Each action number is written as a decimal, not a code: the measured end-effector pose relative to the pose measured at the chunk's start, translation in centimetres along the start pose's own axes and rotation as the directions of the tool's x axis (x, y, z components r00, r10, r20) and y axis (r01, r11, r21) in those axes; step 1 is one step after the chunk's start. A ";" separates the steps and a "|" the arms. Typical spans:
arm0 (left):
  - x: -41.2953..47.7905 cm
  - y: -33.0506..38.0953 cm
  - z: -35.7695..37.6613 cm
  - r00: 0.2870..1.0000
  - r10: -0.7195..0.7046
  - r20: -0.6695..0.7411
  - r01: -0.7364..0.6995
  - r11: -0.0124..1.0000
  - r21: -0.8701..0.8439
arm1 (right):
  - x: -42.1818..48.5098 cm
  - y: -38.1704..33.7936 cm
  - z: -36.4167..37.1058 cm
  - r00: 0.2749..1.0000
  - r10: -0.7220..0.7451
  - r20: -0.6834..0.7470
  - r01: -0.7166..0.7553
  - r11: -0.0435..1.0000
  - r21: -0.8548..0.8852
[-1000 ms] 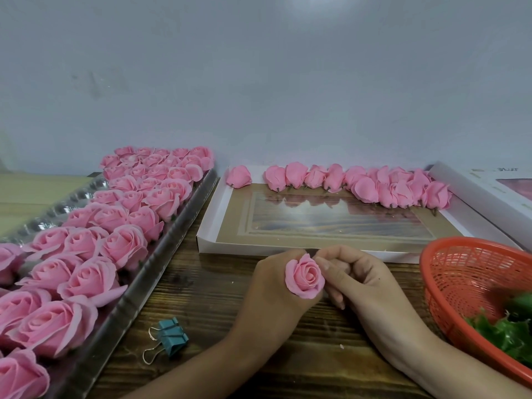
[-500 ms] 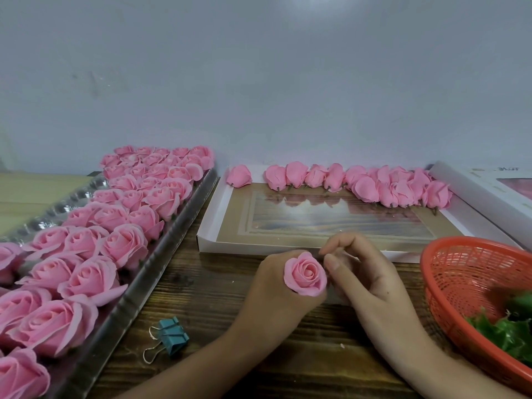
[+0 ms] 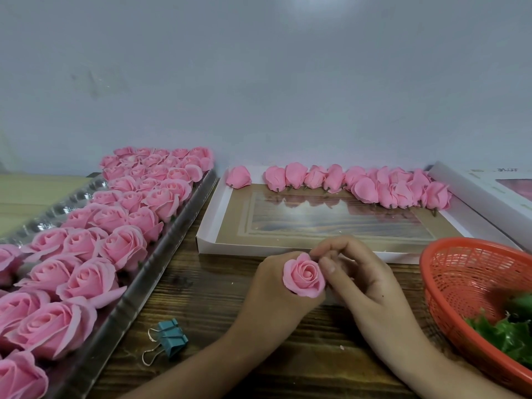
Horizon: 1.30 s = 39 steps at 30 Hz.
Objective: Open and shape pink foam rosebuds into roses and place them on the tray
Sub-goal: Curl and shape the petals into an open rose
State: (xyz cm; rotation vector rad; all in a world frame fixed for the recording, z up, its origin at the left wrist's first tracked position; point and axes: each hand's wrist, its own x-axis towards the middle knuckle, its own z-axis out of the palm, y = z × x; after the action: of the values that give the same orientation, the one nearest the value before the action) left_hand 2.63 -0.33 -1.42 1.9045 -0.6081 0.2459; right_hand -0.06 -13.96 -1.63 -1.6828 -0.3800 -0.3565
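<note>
Our left hand (image 3: 273, 295) grips one rose (image 3: 303, 275), right hand (image 3: 371, 286) pinches its petal; tray (image 3: 146, 283) holds roses (image 3: 123, 246), box (image 3: 213, 208) rosebuds (image 3: 365, 188), basket (image 3: 460, 277) leaves (image 3: 506, 335).

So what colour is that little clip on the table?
The clip is teal blue with coppery wire handles, seen clearly in the head view.

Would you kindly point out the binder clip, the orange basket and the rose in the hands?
binder clip (image 3: 172, 339): head view, on its teal body.
basket (image 3: 466, 272): head view, on its inner mesh wall.
rose (image 3: 304, 273): head view, on its spiral centre.
</note>
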 end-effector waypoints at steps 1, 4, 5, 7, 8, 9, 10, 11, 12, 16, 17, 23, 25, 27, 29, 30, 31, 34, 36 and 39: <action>-0.1 -0.1 0.1 1.000 0.014 -0.006 -0.014 1.000 0.003 | 0.0 0.0 0.0 1.000 -0.001 -0.005 0.001 1.000 0.009; -0.2 -0.4 0.3 0.999 0.031 0.039 -0.032 1.000 0.002 | 0.1 -0.2 -0.2 1.000 0.002 0.004 -0.002 1.000 0.020; -0.3 -0.4 0.4 0.998 0.036 0.055 -0.036 0.999 0.004 | 0.2 -0.2 -0.3 1.000 0.008 0.017 -0.009 1.000 0.021; -0.3 -0.6 0.4 0.997 0.034 0.072 -0.035 0.999 0.015 | 0.3 -0.2 -0.3 0.998 0.027 0.051 -0.029 0.999 0.032; -0.3 -0.7 0.4 0.996 0.029 0.082 -0.031 0.999 0.023 | 0.4 -0.3 -0.2 0.997 0.046 0.058 -0.049 0.997 0.054; -0.3 -0.7 0.5 0.995 0.024 0.094 -0.027 0.999 0.031 | 0.4 -0.2 -0.2 0.996 0.071 0.057 -0.076 0.993 0.089; -0.3 -0.7 0.5 0.994 0.017 0.107 -0.021 0.999 0.040 | 0.5 -0.2 -0.2 0.993 0.103 0.051 -0.109 0.985 0.137; -0.4 -0.7 0.5 0.993 0.011 0.121 -0.017 0.999 0.045 | 0.5 -0.1 -0.2 0.989 0.139 0.047 -0.145 0.972 0.187; -0.4 -0.8 0.5 0.991 0.006 0.135 -0.013 0.999 0.048 | 0.5 -0.1 -0.2 0.984 0.171 0.052 -0.178 0.958 0.224; -0.4 -0.5 0.5 0.987 -0.005 0.160 -0.002 0.999 0.041 | 0.5 -0.1 -0.4 0.972 0.213 0.101 -0.233 0.932 0.277; -0.4 -0.5 0.4 0.986 0.000 0.164 -0.007 0.999 0.041 | 0.6 -0.2 -0.4 0.971 0.214 0.109 -0.237 0.930 0.279; -0.4 -0.2 0.2 0.975 -0.011 0.223 -0.001 0.998 0.056 | 0.6 -0.1 -0.4 0.966 0.238 0.100 -0.256 0.931 0.261; -0.4 -0.2 0.1 0.971 -0.014 0.238 0.001 0.999 0.053 | 0.6 -0.1 -0.4 0.966 0.237 0.101 -0.255 0.934 0.249; -0.4 -0.2 0.2 0.969 -0.022 0.247 0.008 0.998 0.059 | 0.6 -0.1 -0.4 0.967 0.235 0.104 -0.253 0.936 0.244; -0.5 -0.2 0.2 0.966 -0.028 0.259 0.014 0.998 0.058 | 0.5 -0.1 -0.5 0.966 0.237 0.099 -0.255 0.937 0.238; -0.5 -0.1 0.2 0.965 -0.025 0.263 0.010 0.998 0.056 | 0.5 0.0 -0.4 0.967 0.239 0.093 -0.254 0.938 0.236; -0.5 -0.1 0.2 0.964 -0.020 0.267 0.006 0.999 0.053 | 0.5 0.0 -0.4 0.967 0.239 0.084 -0.253 0.939 0.232; -0.4 0.0 0.1 0.966 0.024 0.258 -0.030 0.999 0.022 | 0.4 0.2 -0.4 0.974 0.219 0.060 -0.226 0.954 0.195; -0.5 0.0 0.1 0.965 0.043 0.258 -0.043 0.999 -0.004 | 0.4 0.3 -0.5 0.980 0.194 0.040 -0.198 0.967 0.159; -0.6 -0.2 0.2 0.958 0.048 0.282 -0.043 0.999 -0.022 | 0.5 0.3 -0.3 0.987 0.162 0.011 -0.162 0.975 0.151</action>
State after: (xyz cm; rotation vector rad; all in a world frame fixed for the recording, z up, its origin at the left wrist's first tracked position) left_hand 2.21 -0.30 -1.92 1.9275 -0.8429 -0.0040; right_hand 0.51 -14.32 -1.66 -1.5524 -0.2599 -0.2030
